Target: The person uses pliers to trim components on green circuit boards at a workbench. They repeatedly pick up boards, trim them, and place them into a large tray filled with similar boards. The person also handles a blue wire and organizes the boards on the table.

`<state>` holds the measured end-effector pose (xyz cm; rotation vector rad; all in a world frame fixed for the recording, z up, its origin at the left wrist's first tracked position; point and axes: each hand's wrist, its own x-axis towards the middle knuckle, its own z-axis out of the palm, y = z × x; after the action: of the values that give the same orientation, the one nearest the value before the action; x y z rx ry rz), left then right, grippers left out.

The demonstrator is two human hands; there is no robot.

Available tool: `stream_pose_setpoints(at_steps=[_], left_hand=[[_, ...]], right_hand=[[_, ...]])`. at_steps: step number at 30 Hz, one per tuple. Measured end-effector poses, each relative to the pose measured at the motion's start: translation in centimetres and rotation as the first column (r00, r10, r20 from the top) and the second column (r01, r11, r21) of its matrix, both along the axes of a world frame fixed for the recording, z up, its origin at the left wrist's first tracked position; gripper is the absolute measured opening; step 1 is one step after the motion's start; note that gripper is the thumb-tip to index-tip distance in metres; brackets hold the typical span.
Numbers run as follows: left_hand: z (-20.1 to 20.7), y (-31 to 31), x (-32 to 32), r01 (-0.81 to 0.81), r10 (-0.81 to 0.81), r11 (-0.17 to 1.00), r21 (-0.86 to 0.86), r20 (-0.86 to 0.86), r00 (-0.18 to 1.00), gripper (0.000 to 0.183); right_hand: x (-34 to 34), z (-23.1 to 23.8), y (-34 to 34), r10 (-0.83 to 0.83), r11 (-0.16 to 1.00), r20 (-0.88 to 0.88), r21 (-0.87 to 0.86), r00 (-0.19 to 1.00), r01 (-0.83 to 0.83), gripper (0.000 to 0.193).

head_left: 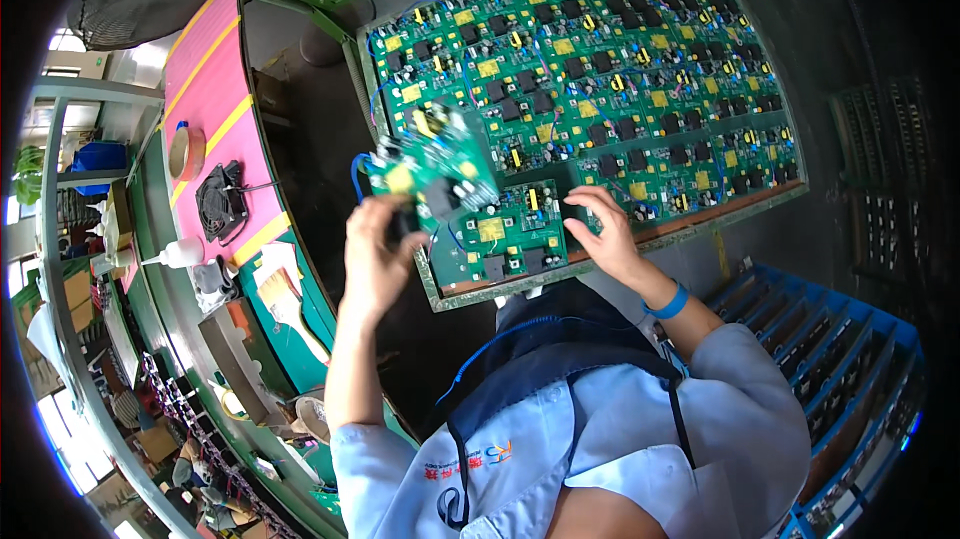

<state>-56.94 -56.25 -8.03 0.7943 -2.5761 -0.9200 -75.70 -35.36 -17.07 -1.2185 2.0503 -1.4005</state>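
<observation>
My left hand (374, 249) is closed on the lower left edge of a green circuit board (462, 164), lifted and tilted over the tray's left side. Motion smears that board and my left fingers a little; yellow and black parts and a blue wire show on it. Below and to its right, another circuit board (490, 254) lies in the tray's near left corner. My right hand (606, 237) is by that board's right edge, thumb and fingers apart, with nothing gripped. Rows of similar boards (620, 69) fill much of the large framed tray (690, 222).
Left of the tray, a pink and green bench (215, 49) holds a tape roll (186, 154), a small black fan (221, 204), a white bottle (182, 253) and a brush (285, 304). A blue slotted rack (800, 299) stands at the lower right.
</observation>
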Motion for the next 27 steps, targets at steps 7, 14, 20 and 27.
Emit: stream_pose_setpoints(at_steps=[7,14,20,27], left_hand=[[-6.2,-4.9,1.0,-0.034,0.049,0.993,-0.112,0.136,0.989,0.041],[-11.6,-4.0,-0.2,0.07,-0.048,0.988,-0.137,0.154,0.987,0.048],[-14.7,-3.2,-1.1,0.037,-0.013,0.991,-0.128,0.181,0.983,0.045],[-13.8,-4.0,-1.6,0.059,-0.018,0.983,-0.172,0.229,0.973,0.037]], right_hand=[[-1.4,3.3,-4.5,0.074,0.985,-0.14,-0.144,0.987,-0.095,0.02],[-0.9,3.8,-7.4,0.285,0.949,-0.231,-0.071,0.93,-0.308,0.018],[1.2,1.8,-5.8,0.399,0.912,-0.266,0.015,0.877,-0.41,0.02],[2.7,1.0,-4.2,0.548,0.836,-0.293,0.172,0.783,-0.521,0.03]])
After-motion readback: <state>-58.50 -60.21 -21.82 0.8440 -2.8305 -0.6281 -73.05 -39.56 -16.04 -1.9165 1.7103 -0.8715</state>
